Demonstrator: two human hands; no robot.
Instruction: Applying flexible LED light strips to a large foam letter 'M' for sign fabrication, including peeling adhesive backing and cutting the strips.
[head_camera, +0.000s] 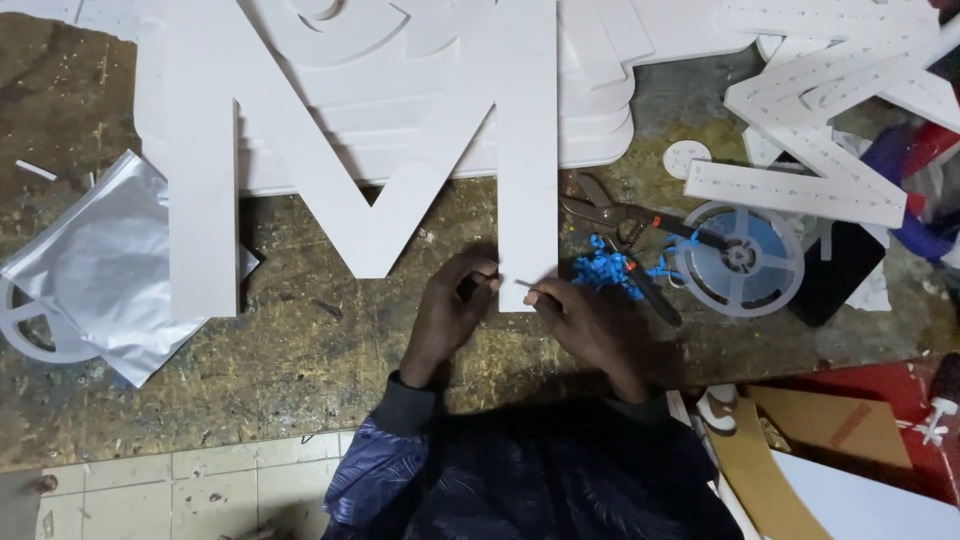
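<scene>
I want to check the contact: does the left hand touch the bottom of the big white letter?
Touching. In the head view, the left hand has its fingertips on the lower end of the white letter's right leg.

One large white letter cutout (350, 150), M-shaped, flat sheet material, lies face up on the worn counter (300, 350). It occupies the 11 to 12 o'clock area of the view, its top edge cut off by the frame. Its right leg ends at centre, its left leg at 9 o'clock. A thin, short, pale strip (527, 286) touches the foot of the right leg; its detail is too small to determine.
</scene>
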